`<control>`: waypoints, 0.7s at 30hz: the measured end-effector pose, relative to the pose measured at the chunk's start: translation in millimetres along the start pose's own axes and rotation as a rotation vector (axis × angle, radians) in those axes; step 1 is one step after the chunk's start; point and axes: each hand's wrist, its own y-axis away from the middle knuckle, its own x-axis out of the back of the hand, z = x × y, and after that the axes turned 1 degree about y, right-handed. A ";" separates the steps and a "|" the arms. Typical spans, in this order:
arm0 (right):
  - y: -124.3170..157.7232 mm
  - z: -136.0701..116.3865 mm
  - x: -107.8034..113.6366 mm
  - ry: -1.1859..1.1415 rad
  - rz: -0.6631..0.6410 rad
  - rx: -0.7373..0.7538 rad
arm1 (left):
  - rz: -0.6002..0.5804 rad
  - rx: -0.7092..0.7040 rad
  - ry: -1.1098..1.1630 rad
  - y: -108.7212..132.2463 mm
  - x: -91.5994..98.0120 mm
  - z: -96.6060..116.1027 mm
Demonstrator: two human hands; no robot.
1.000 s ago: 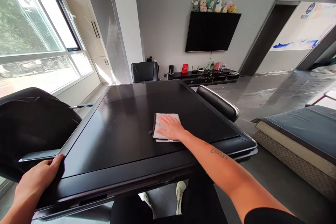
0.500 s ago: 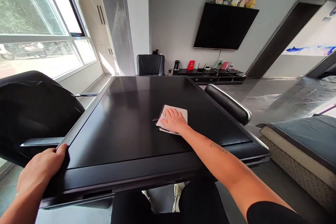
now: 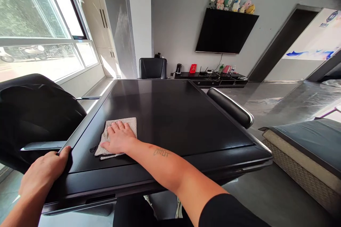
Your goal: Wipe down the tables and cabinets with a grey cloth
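A pale grey terry cloth lies near the near-left corner of a black rectangular table, under the flat, open right hand. The left hand grips the table's near edge; dark tabletop stretches beyond to the far edge.

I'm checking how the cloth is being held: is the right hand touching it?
Touching: the head view shows the right hand lying flat on top of the cloth, pressing it against the tabletop.
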 end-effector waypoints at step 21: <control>173.8 285.3 115.9 0.223 0.055 -0.667 | 0.030 -0.025 0.030 -13.9 -8.3 -19.5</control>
